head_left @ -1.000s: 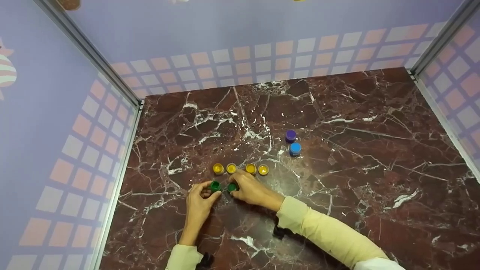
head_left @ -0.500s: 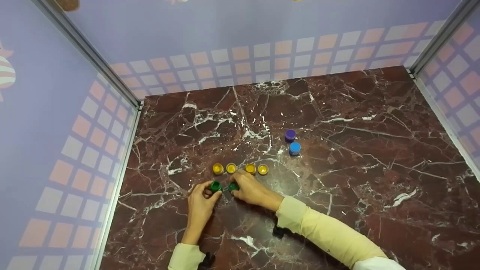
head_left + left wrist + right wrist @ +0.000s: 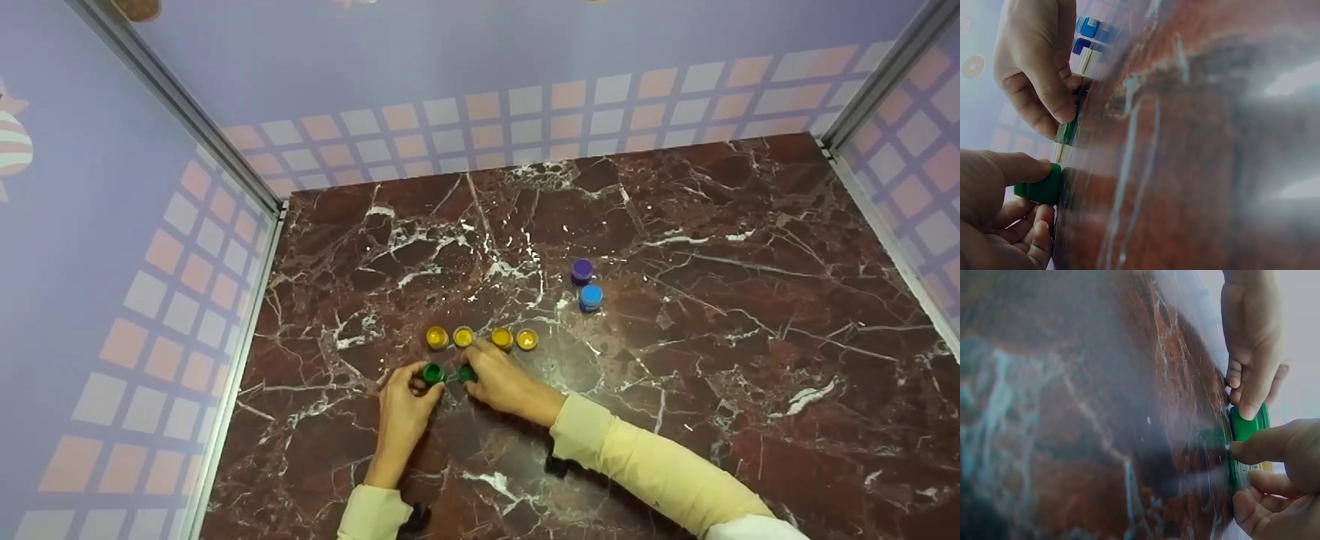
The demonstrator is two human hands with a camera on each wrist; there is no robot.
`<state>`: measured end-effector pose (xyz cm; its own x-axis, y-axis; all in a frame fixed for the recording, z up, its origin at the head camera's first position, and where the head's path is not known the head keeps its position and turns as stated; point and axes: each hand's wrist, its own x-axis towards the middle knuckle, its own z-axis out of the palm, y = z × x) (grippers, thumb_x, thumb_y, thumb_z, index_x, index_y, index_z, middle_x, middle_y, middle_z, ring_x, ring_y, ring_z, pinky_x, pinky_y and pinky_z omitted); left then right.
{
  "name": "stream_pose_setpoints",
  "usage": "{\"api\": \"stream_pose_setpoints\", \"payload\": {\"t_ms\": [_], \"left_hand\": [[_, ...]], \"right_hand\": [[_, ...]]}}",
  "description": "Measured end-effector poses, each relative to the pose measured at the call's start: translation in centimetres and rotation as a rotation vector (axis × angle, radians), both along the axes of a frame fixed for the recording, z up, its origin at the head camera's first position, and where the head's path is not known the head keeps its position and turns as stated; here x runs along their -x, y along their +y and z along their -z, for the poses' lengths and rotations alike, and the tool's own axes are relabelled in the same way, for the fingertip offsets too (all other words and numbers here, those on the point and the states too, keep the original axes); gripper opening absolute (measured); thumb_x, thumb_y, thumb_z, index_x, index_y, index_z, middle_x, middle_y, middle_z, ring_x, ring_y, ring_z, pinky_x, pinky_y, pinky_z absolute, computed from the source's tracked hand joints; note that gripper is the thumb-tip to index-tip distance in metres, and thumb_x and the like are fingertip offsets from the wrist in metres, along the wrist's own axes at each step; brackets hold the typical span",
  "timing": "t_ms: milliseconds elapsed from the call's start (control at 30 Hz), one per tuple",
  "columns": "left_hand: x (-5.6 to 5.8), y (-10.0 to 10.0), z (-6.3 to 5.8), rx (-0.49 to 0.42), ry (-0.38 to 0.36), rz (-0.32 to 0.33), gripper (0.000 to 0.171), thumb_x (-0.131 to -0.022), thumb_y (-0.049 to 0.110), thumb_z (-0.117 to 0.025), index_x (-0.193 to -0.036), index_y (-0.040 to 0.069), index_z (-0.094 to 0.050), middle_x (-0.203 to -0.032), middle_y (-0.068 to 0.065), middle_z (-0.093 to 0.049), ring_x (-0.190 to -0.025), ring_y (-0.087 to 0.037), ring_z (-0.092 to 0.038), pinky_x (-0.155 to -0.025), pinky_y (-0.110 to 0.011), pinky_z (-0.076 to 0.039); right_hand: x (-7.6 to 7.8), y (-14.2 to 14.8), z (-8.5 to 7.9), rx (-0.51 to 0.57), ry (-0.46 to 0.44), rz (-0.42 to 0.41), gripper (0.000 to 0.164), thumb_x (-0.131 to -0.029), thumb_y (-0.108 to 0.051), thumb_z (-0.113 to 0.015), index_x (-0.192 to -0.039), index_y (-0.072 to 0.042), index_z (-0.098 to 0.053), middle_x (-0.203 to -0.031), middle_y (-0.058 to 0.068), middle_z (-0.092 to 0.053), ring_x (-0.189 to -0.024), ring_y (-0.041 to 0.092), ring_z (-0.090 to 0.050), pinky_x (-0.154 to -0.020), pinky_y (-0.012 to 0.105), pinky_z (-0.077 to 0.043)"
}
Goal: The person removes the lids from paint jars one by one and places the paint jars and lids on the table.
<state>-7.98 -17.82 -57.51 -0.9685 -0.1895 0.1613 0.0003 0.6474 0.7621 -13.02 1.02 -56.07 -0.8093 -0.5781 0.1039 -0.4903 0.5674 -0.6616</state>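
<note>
In the head view my left hand [image 3: 405, 405] pinches an open green paint jar [image 3: 433, 373] between thumb and fingers at the tabletop. The jar's body [image 3: 1044, 188] shows solid green in the left wrist view. Just to its right, my right hand [image 3: 501, 381] holds a round green lid [image 3: 466, 373] by its edge, low over the table, with the fingers covering part of it. From the right wrist, the lid [image 3: 1237, 472] appears as a thin edge near the surface, right beside the jar [image 3: 1244, 424].
Behind the hands, a row holds open yellow paint pots [image 3: 436, 337] and yellow-filled lids [image 3: 527, 340]. Farther back on the right stand a purple-lidded jar [image 3: 582, 271] and a blue-lidded jar [image 3: 591, 297]. Patterned panels [image 3: 450, 90] border the marbled table [image 3: 720, 300].
My left hand and the green jar have shifted very slightly to the right. My right hand keeps its hold on the lid in nearly the same spot.
</note>
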Motion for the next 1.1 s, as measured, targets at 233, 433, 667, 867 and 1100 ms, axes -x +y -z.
{"api": "stream_pose_setpoints", "payload": {"t_ms": [233,433,667,867,1100], "left_hand": [[-0.1,0.2,-0.3,0.059,-0.023,0.007,0.035,-0.081,0.005,-0.086,-0.112,-0.002,-0.072,-0.095,-0.010,-0.066,-0.085,-0.023,-0.065,-0.075,-0.038,-0.057],[-0.1,0.3,-0.5,0.066,-0.039,0.007,0.035,-0.081,0.005,-0.085,-0.113,-0.002,-0.071,-0.093,-0.009,-0.065,-0.085,-0.023,-0.064,-0.077,-0.040,-0.056],[-0.1,0.3,-0.2,0.078,-0.023,0.010,0.037,-0.080,0.002,-0.086,-0.113,-0.002,-0.070,-0.093,-0.009,-0.064,-0.085,-0.023,-0.063,-0.076,-0.039,-0.056],[-0.2,0.3,-0.2,0.083,-0.024,0.021,0.041,-0.078,0.000,-0.087,-0.115,-0.003,-0.069,-0.095,-0.010,-0.063,-0.086,-0.024,-0.063,-0.077,-0.040,-0.056],[-0.2,-0.5,-1.3,0.092,-0.124,0.102,0.053,-0.081,0.005,-0.087,-0.127,-0.006,-0.063,-0.103,-0.014,-0.061,-0.092,-0.026,-0.060,-0.082,-0.043,-0.054]], "right_hand": [[-0.1,-0.2,0.6,-0.003,0.106,-0.013,0.030,-0.084,0.000,-0.079,-0.111,0.006,-0.067,-0.109,0.015,-0.062,-0.097,0.028,-0.064,-0.090,0.037,-0.059],[-0.2,-0.2,0.7,0.008,0.117,-0.009,0.033,-0.084,0.000,-0.080,-0.114,0.006,-0.068,-0.109,0.015,-0.062,-0.096,0.029,-0.065,-0.090,0.038,-0.059],[-0.4,-0.2,0.6,0.003,0.087,-0.005,0.041,-0.085,0.000,-0.078,-0.123,0.007,-0.065,-0.116,0.018,-0.063,-0.105,0.032,-0.065,-0.099,0.040,-0.056],[-0.4,-0.1,0.5,0.016,0.088,0.002,0.040,-0.086,-0.001,-0.079,-0.122,0.007,-0.065,-0.116,0.017,-0.062,-0.104,0.031,-0.065,-0.097,0.039,-0.057],[-0.9,0.4,-0.3,0.003,0.057,-0.001,0.046,-0.089,-0.009,-0.080,-0.127,0.009,-0.061,-0.123,0.021,-0.059,-0.106,0.033,-0.066,-0.095,0.040,-0.058]]}}
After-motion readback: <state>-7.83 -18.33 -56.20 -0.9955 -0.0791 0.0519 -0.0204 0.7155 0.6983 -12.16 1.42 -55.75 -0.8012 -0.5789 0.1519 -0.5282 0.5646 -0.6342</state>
